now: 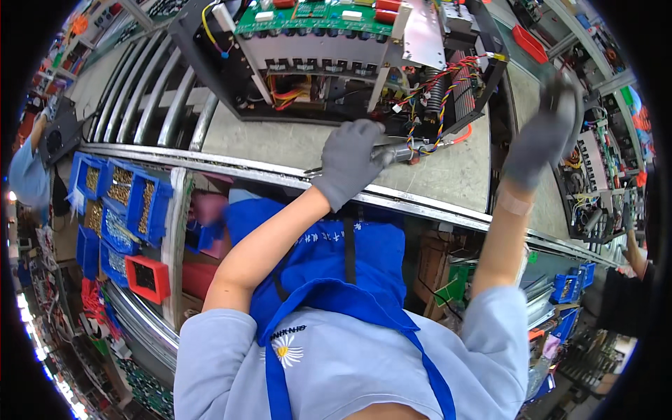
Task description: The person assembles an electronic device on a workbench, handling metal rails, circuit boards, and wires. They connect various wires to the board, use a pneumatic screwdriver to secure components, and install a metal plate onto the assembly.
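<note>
My left hand (350, 162), in a grey glove, is closed around a grey power screwdriver (400, 152) at the bench's front edge. Its thin dark bit sticks out left of the fist, and an orange-red hose (462, 134) leads from its other end. Just beyond stands an open black metal chassis (210, 77) with a green circuit board (315, 17) on top. Twisted coloured wires (439, 119) hang from its right side over the screwdriver. Off to the right, my gloved right hand (540, 143) is raised and smeared by motion; whether it holds anything is unclear.
Metal rollers (157, 91) run left of the chassis. Blue bins of small fasteners (143, 206) and a red bin (147, 278) hang below at left. Another open unit (591, 164) stands at right. Other people's hands show at both sides, and a red tray (530, 44) lies behind.
</note>
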The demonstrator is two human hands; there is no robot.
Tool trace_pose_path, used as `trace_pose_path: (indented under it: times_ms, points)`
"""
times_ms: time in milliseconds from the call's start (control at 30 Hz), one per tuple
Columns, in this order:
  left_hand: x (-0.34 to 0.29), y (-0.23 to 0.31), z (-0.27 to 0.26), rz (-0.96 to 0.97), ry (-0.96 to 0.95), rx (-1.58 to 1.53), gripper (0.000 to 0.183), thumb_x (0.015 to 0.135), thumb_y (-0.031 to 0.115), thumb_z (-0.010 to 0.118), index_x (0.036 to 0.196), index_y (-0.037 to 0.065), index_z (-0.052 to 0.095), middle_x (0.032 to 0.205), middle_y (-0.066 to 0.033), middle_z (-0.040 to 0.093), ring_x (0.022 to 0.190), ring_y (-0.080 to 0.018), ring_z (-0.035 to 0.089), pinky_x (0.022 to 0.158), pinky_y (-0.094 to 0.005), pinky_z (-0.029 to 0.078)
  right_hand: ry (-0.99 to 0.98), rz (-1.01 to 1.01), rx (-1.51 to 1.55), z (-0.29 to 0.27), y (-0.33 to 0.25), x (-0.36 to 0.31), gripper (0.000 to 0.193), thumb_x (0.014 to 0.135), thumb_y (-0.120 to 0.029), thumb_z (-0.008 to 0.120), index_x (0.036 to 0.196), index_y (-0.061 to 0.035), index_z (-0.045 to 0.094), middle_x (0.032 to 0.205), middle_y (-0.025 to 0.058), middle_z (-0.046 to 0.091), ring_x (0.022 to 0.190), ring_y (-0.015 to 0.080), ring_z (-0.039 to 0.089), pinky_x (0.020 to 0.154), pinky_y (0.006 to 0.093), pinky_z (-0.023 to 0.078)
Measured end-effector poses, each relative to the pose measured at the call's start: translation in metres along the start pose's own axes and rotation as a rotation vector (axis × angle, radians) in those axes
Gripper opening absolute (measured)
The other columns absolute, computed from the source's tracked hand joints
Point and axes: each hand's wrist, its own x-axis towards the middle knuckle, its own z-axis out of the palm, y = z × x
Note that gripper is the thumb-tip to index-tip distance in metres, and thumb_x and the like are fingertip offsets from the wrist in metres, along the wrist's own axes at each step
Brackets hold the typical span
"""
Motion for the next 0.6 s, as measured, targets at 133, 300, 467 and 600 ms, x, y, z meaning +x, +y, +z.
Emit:
trace_pose_path:
  times_ms: [133,300,467,600]
  points:
    - [-0.017,-0.011,0.038,-0.032,-0.202,0.118,0.051,0.069,0.032,0.074,0.112,0.009,0.059,0.104,-0.0094,0.061,0.098,-0.0294,0.056,0.086,-0.0426,0.044,-0.281,0.419,-0.458,-0.071,-0.008,-0.146,0.038,0.096,-0.019,0.046,0.121,0.0089,0.053,0.117,0.017,0.06,0.109,0.0237,0.058,0.097,0.0338,0.044]
    - [-0.014,0.02,0.036,-0.066,-0.297,-0.379,0.043,0.064,0.034,0.074,0.098,0.009,0.067,0.093,-0.0153,0.063,0.09,-0.0346,0.06,0.08,-0.0451,0.046,-0.01,1.203,0.408,-0.138,0.003,-0.227,0.054,0.096,-0.033,0.049,0.136,0.0014,0.039,0.14,0.0169,0.043,0.129,0.0354,0.04,0.111,0.0476,0.029]
    - [-0.036,0.074,0.019,0.185,-0.356,-0.704,0.055,0.056,0.041,0.078,0.097,0.008,0.064,0.087,-0.015,0.065,0.086,-0.0355,0.061,0.078,-0.046,0.047,-0.284,0.853,0.306,-0.115,-0.025,-0.194,0.051,0.088,-0.034,0.056,0.126,-0.002,0.046,0.12,0.0161,0.055,0.116,0.0271,0.052,0.106,0.0441,0.036]
    - [-0.042,0.05,-0.019,0.349,0.041,-0.408,0.054,0.059,0.042,0.075,0.1,0.01,0.062,0.094,-0.0119,0.062,0.092,-0.0335,0.056,0.089,-0.0455,0.041,-0.237,0.374,-0.037,-0.035,-0.057,-0.18,0.041,0.091,-0.022,0.046,0.123,0.0032,0.045,0.117,0.022,0.056,0.084,0.0239,0.059,0.087,0.0408,0.048]
